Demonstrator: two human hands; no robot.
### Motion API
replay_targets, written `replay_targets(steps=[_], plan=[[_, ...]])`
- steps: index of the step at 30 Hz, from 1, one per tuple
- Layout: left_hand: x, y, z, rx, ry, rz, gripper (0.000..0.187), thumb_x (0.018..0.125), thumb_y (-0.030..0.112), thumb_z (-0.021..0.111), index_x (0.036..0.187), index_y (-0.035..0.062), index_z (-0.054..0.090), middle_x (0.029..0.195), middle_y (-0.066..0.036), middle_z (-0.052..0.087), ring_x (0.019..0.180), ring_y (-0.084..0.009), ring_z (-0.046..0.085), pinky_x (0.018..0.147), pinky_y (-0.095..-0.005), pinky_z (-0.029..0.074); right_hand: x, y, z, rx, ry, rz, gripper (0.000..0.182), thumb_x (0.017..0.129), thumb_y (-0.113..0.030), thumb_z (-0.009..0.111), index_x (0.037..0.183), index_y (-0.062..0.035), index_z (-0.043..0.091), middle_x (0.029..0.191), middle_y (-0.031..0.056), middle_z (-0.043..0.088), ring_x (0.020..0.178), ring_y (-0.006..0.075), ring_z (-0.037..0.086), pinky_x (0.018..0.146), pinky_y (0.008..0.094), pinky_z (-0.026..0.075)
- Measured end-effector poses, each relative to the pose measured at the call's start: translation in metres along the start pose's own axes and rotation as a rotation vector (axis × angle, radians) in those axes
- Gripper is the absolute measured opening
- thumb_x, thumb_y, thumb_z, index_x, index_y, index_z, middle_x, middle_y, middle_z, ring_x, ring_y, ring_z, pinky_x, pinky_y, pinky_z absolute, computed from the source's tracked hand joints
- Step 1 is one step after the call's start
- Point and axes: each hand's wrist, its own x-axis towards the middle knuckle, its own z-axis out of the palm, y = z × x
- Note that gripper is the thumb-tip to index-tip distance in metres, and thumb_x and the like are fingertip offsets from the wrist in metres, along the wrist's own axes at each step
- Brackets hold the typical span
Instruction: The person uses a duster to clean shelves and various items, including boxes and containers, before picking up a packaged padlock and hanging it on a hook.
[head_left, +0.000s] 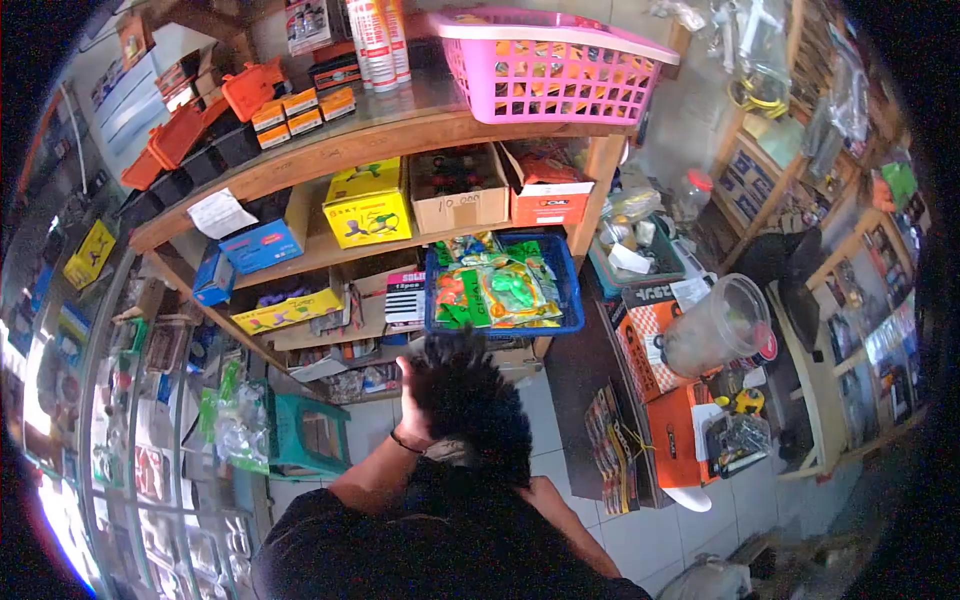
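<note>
Seen from above and behind, a dark-haired head (470, 400) and black-shirted shoulders fill the bottom middle. My left hand (411, 408), with a dark band at its wrist, is raised beside the hair. Its fingers are mostly hidden behind the head, so whether it holds anything does not show. My right forearm (570, 520) reaches forward at the right, and the hand is out of sight behind the head. Ahead, nearest the left hand, a blue basket (556, 322) on the shelf holds green, orange and yellow packets (503, 288).
A wooden shelf (370, 130) carries a pink basket (480, 85), sealant tubes (378, 45) and several boxes (367, 203). At left are a green stool (305, 425) and glass cabinets (150, 440). To the right stand a clear plastic tub (715, 325) and orange boxes (675, 440).
</note>
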Motion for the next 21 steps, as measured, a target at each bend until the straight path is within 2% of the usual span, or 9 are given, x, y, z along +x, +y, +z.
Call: replay_targets(steps=[2,3,5,8,10,14,17,19,21], plan=[[0.011,-0.014,-0.074,0.003,-0.438,-0.121,0.091,0.075,0.074,0.022,0.135,0.0062,0.024,0.135,-0.014,0.032,0.123,-0.0302,0.034,0.103,-0.0457,0.024,-0.003,-0.001,0.000,-0.153,-0.045,0.015,0.031,0.075,-0.024,0.061,0.073,0.0064,0.058,0.061,0.0204,0.056,0.054,0.0307,0.056,0.054,0.0397,0.042],[0.006,-0.008,-0.062,0.000,-0.448,-0.128,0.091,0.075,0.074,0.022,0.135,0.0062,0.024,0.135,-0.014,0.032,0.123,-0.0302,0.034,0.103,-0.0457,0.024,-0.005,-0.010,-0.002,-0.184,-0.096,0.137,0.032,0.076,-0.025,0.059,0.077,0.0064,0.058,0.071,0.0224,0.058,0.067,0.0343,0.057,0.061,0.0409,0.044],[-0.013,0.013,-0.014,-0.141,-0.040,-0.107,0.090,0.074,0.074,0.023,0.136,0.0085,0.022,0.137,-0.013,0.030,0.124,-0.0296,0.031,0.104,-0.0461,0.022,-0.007,-0.026,0.006,-0.215,-0.143,0.259,0.033,0.078,-0.026,0.058,0.080,0.0065,0.059,0.080,0.0243,0.060,0.079,0.0379,0.058,0.069,0.0421,0.045],[-0.025,0.044,-0.013,0.008,-0.029,-0.095,0.091,0.074,0.075,0.023,0.137,0.0093,0.020,0.140,-0.011,0.025,0.128,-0.0279,0.025,0.105,-0.0459,0.019,0.004,-0.034,0.027,-0.041,-0.076,0.381,0.037,0.079,-0.031,0.058,0.079,0.0057,0.061,0.077,0.0238,0.060,0.075,0.0367,0.059,0.067,0.0401,0.046],[-0.036,0.066,-0.023,-0.062,0.005,-0.085,0.093,0.073,0.076,0.023,0.137,0.0088,0.021,0.141,-0.012,0.023,0.128,-0.0290,0.024,0.105,-0.0470,0.018,0.017,-0.030,0.059,-0.002,0.001,0.019,0.036,0.077,-0.031,0.058,0.073,0.0045,0.060,0.057,0.0176,0.054,0.055,0.0273,0.057,0.054,0.0380,0.043],[-0.079,0.113,-0.052,-0.128,0.002,0.059,0.091,0.073,0.075,0.023,0.136,0.0097,0.024,0.140,-0.012,0.024,0.128,-0.0302,0.025,0.105,-0.0474,0.016,0.043,-0.095,0.076,-0.030,-0.216,0.174,0.035,0.078,-0.030,0.059,0.078,0.0044,0.061,0.059,0.0175,0.056,0.057,0.0251,0.059,0.056,0.0367,0.044],[-0.113,0.141,-0.073,-0.111,0.106,0.175,0.090,0.073,0.075,0.023,0.135,0.0095,0.027,0.139,-0.013,0.026,0.127,-0.0303,0.027,0.105,-0.0486,0.017,0.070,-0.097,0.103,-0.145,-0.335,0.235,0.044,0.081,-0.038,0.055,0.080,0.0050,0.061,0.071,0.0225,0.060,0.067,0.0346,0.060,0.065,0.0407,0.046],[-0.130,0.152,-0.092,-0.224,0.273,0.433,0.089,0.074,0.075,0.024,0.134,0.0094,0.029,0.138,-0.013,0.029,0.126,-0.0300,0.029,0.104,-0.0501,0.018,0.081,-0.088,0.122,-0.283,-0.402,-0.064,0.044,0.081,-0.038,0.055,0.078,0.0053,0.060,0.069,0.0240,0.059,0.067,0.0361,0.059,0.064,0.0418,0.046],[-0.155,0.166,-0.122,-0.179,0.061,0.295,0.088,0.074,0.075,0.024,0.133,0.0093,0.029,0.136,-0.012,0.032,0.124,-0.0294,0.032,0.102,-0.0512,0.021,0.083,-0.128,0.122,-0.308,-0.453,-0.055,0.039,0.080,-0.034,0.056,0.077,0.0045,0.061,0.065,0.0216,0.058,0.063,0.0312,0.059,0.060,0.0400,0.045]])
